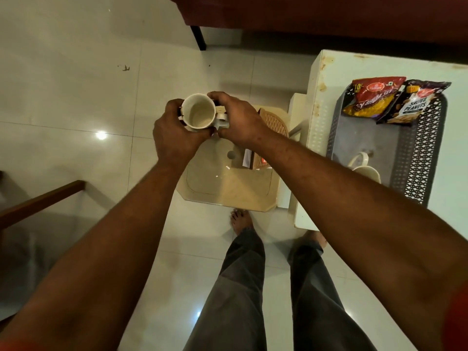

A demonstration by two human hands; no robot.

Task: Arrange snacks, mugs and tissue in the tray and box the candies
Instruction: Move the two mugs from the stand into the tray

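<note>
Pale glossy floor tiles are filling the room below, with a beige plastic stool (pixel 228 183) standing near the person's bare feet. Above the stool's far edge, both hands are holding a cream mug (pixel 198 112) in the air, its mouth facing up and its inside looking empty. The left hand (pixel 174 135) is wrapping its fingers (pixel 174 107) around the mug's left wall, grasping it firmly. The right hand (pixel 240 120) is closing over the right side where the handle is sticking out, its fingers (pixel 217 97) curling onto the rim area, also grasping the mug. A small brown carton (pixel 259 162) is lying on the stool beneath the right forearm, partly hidden.

To the right, a white surface (pixel 321 102) is carrying a dark perforated tray (pixel 420 148). At the tray's far end, a red and yellow bhujia sev packet (pixel 371 97) is lying just beside a salted peanuts packet (pixel 415 102), the two overlapping slightly. A second cream mug (pixel 364 168) is sitting in the tray's near part, partly hidden by the right forearm. A dark red sofa (pixel 329 16) is running along the far side.
</note>
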